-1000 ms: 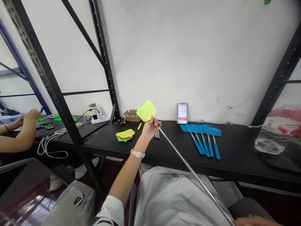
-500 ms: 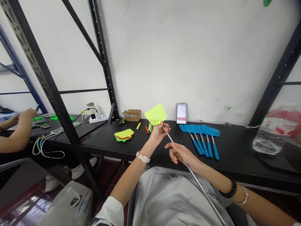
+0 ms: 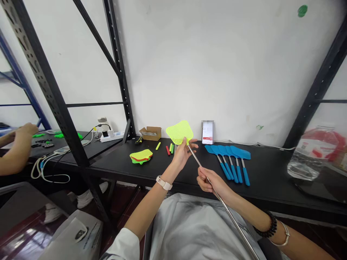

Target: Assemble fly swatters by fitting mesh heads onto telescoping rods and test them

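Note:
My left hand (image 3: 182, 152) pinches a yellow-green fly swatter head (image 3: 179, 133) at its narrow neck, thumb on the near side. A long thin metal rod (image 3: 230, 216) meets that neck and slants down right toward my body. Around the rod, a little below the neck, my right hand (image 3: 213, 182) is closed. Left of my hands lies a stack of yellow, red and green swatter heads (image 3: 141, 156). Behind my left hand are red, yellow and green handle sleeves (image 3: 168, 150). To the right, several blue fly swatters (image 3: 233, 164) lie fanned side by side.
A phone (image 3: 208, 133) leans on the wall. A small cardboard box (image 3: 150, 133) and a black-and-yellow tool (image 3: 138, 140) stand at the back left. On the right is a large clear bottle (image 3: 306, 159). Another person's arm (image 3: 20, 148) works at the left table. A rack post (image 3: 51, 83) rises between.
My right hand's fingers, looser and partly extended before, have closed around the rod. The swatter head now shows its neck seated at the rod's end. The view has shifted slightly.

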